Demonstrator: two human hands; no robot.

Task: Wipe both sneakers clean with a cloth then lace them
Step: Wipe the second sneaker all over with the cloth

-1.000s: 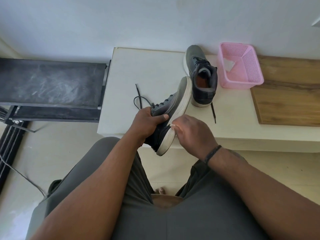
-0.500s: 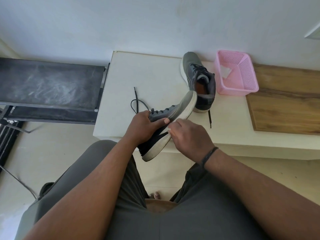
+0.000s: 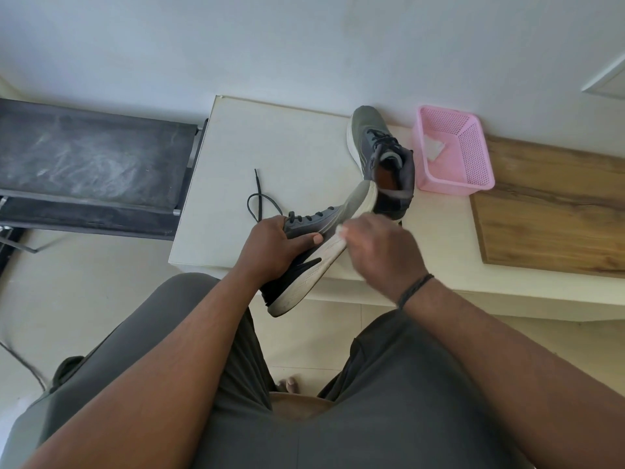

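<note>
The left hand [image 3: 270,247] grips the held sneaker [image 3: 314,245] by its laced upper, fingers curled round it, thumb along the side; the shoe tilts toe-up over the white table's [image 3: 270,147] front edge. The right hand [image 3: 378,255] (blurred) pinches a small white cloth [image 3: 339,229] against the pale sole; the second sneaker [image 3: 382,157] stands on the table beside a pink basket [image 3: 473,160].

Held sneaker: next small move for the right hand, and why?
Probably slide the right hand with the white cloth down the pale sole edge toward the heel. The left hand grips the held sneaker tilted, sole rim up; the cloth sits about mid-sole, and the heel end looks grubby. The second sneaker waits on the table.
</note>
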